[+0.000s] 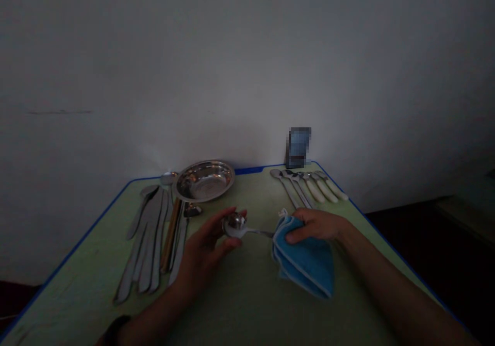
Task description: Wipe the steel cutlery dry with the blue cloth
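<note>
Between my hands, over the middle of the table, is a metal spoon with a round bowl and a thin handle. The fingers and thumb of my left hand curl around the bowl end. My right hand grips a folded blue cloth with pale edging, and the spoon's handle runs into the cloth's folds. How far the handle reaches inside is hidden. The cloth's lower corner hangs down toward the tabletop.
Several knives and spoons lie left on the green table, beside wooden chopsticks. A steel bowl sits at the back. Several spoons and white-handled utensils lie back right, before a pixelated upright object near the wall.
</note>
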The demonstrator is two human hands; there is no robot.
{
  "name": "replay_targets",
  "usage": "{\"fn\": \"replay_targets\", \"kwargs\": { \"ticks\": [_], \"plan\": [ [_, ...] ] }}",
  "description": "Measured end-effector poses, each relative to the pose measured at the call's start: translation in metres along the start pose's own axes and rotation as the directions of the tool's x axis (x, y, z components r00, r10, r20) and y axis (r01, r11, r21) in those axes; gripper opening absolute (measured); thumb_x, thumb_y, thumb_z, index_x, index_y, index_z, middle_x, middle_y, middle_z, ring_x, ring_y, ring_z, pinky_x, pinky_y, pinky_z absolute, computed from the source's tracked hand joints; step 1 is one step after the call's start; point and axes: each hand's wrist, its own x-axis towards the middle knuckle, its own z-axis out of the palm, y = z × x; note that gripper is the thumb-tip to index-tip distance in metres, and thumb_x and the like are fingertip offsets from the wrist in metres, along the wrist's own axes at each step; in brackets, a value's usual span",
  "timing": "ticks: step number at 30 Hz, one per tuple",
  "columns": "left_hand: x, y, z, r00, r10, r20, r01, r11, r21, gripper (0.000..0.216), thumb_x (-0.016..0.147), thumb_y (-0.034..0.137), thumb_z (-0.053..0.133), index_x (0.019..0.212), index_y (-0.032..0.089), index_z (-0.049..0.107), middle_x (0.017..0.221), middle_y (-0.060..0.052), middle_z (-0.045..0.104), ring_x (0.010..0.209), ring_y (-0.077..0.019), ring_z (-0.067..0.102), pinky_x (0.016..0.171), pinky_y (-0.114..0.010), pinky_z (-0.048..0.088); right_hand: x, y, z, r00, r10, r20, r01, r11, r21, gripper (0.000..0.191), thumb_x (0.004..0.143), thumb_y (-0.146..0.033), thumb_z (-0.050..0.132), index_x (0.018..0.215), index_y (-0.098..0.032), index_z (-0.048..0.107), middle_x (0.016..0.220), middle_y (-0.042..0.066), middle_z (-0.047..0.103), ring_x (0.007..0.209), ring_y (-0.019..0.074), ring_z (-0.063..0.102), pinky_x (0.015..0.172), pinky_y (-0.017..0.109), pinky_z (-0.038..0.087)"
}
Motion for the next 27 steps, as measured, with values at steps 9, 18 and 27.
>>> {"fn": "replay_targets", "kwargs": {
  "ticks": [9, 18, 27],
  "plan": [
    [0.002, 0.004, 0.0, 0.977, 0.128, 0.169, -0.182, 0.919, 0.351, 0.039, 0.087, 0.036, 0.045, 0.125, 0.027, 0.047, 0.133, -0.004, 0.047, 0.121, -0.0242, 0.043, 0.101, -0.045, 0.033, 0.016, -0.007, 0.034, 0.998, -0.017, -0.061, 0.027, 0.987, 0.159, 0.029, 0.065, -0.04, 0.068, 0.073, -0.012, 0.064, 0.063, -0.002, 0.062, 0.05, 0.0068, 0.053, 0.053, 0.02, 0.042],
    [-0.006, -0.002, 0.003, 0.963, 0.048, 0.266, -0.121, 0.956, 0.266, 0.048, 0.092, 0.045, 0.023, 0.136, 0.026, 0.031, 0.144, -0.003, 0.031, 0.13, -0.0241, 0.026, 0.107, -0.046, 0.021, 0.035, -0.002, 0.053, 0.965, -0.064, -0.256, 0.165, 0.904, 0.395, 0.03, 0.063, -0.037, 0.071, 0.08, -0.013, 0.064, 0.067, 0.0, 0.064, 0.055, 0.0094, 0.057, 0.06, 0.024, 0.045],
    [-0.002, 0.009, 0.012, 0.962, -0.129, 0.241, 0.029, 0.925, 0.379, 0.031, 0.092, 0.034, 0.031, 0.098, 0.021, 0.058, 0.093, -0.004, 0.064, 0.086, -0.0202, 0.059, 0.079, -0.034, 0.046, 0.056, -0.004, 0.049, 0.679, -0.029, -0.734, 0.664, 0.451, 0.596, 0.029, 0.068, -0.039, 0.067, 0.09, -0.02, 0.06, 0.083, 0.001, 0.069, 0.083, 0.0173, 0.064, 0.077, 0.032, 0.049]
  ]
}}
